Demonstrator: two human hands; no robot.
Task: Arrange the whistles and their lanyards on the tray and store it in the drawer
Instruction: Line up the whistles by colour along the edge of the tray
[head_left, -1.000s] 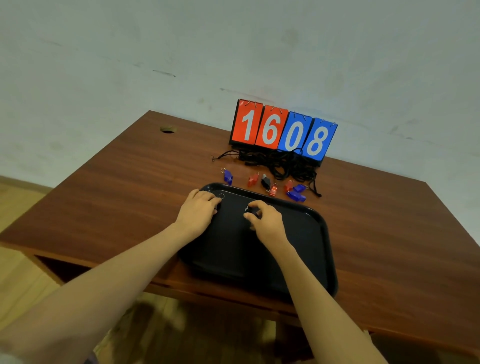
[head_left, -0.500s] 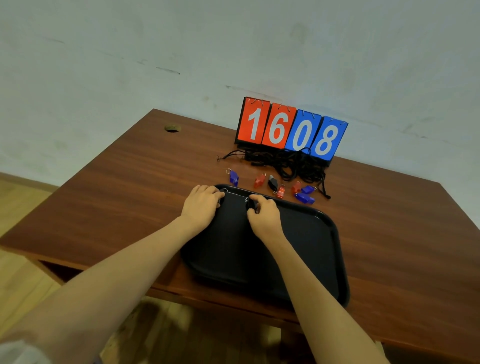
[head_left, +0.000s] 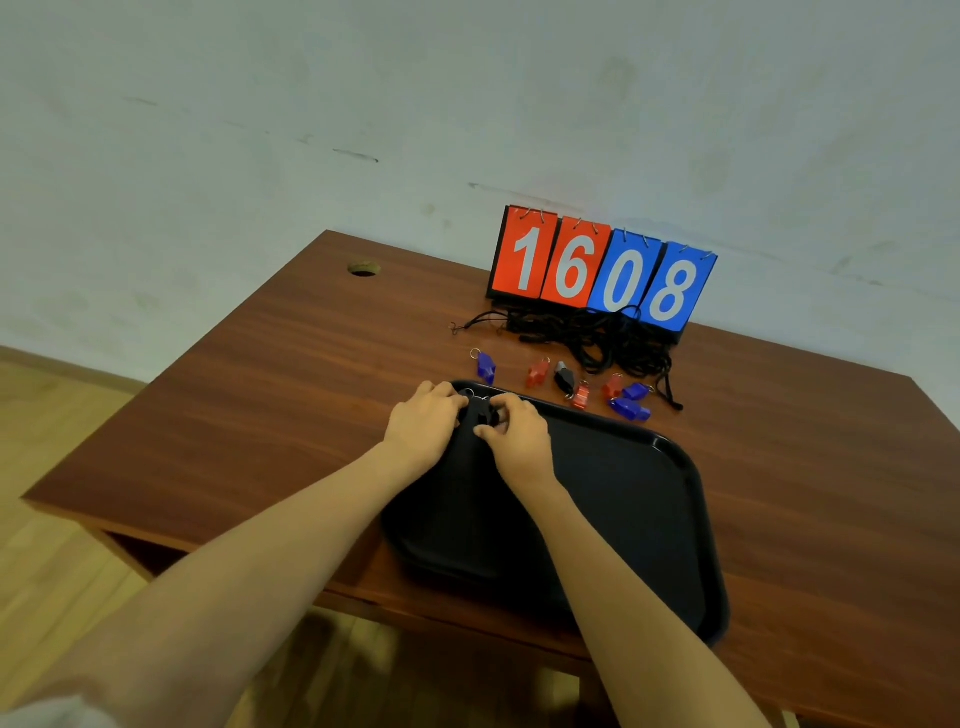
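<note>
A black tray (head_left: 639, 499) lies on the brown desk, its near edge over the desk's front. At its far left corner my left hand (head_left: 423, 423) and my right hand (head_left: 514, 434) meet over small black whistles (head_left: 485, 415) with metal rings, fingers curled on them. Behind the tray lie loose whistles: a blue one (head_left: 485, 366), a red one (head_left: 537, 373), a black one (head_left: 563, 378), a red striped one (head_left: 582, 396), another red (head_left: 613, 385) and two blue (head_left: 631, 402). A tangle of black lanyards (head_left: 597, 340) lies further back.
A flip scoreboard (head_left: 602, 273) reading 1608 stands at the back of the desk (head_left: 260, 415) against the wall. A round cable hole (head_left: 363, 269) is at the far left. Wooden floor shows to the left and below the front edge.
My right hand has slid left and toward the tray's far corner until it meets my left hand over the black whistles. The camera has drifted slightly.
</note>
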